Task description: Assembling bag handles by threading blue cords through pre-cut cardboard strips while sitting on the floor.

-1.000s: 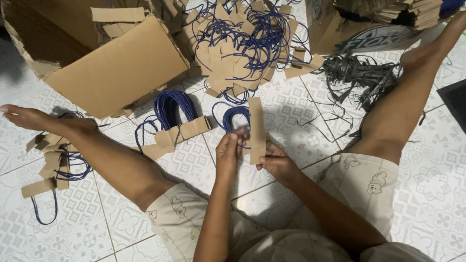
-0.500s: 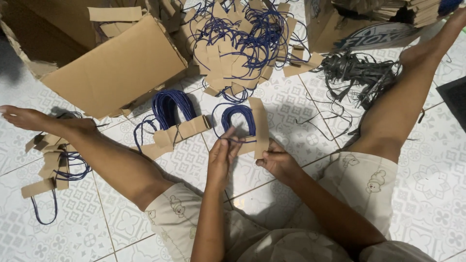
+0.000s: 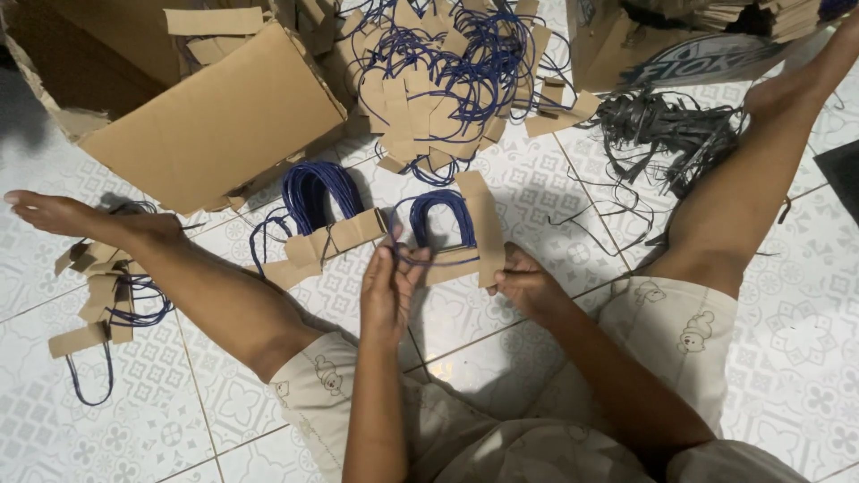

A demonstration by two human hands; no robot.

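Your fingers on the left hand are closed in a pinch on a thin blue cord, which runs to the right toward the cardboard piece. Your right hand closes its fingers on the lower end of a brown cardboard strip, and this strip stands almost upright in the view, with a blue cord loop curving just beside it on the left. Both hands are low over the white patterned tile floor, between your two spread legs.

Just beyond your left hand, a bundle of finished handles lies on the floor: dark blue loops with cardboard strips across them. To the far left, near your left foot, some more cardboard pieces with blue cord lie in a small heap.

Farther away, a big pile of cardboard strips and blue cords fills the top middle. An open cardboard box lies on its side at the upper left. At the upper right, beside your right leg, a tangle of dark grey strings is spread on the tiles.
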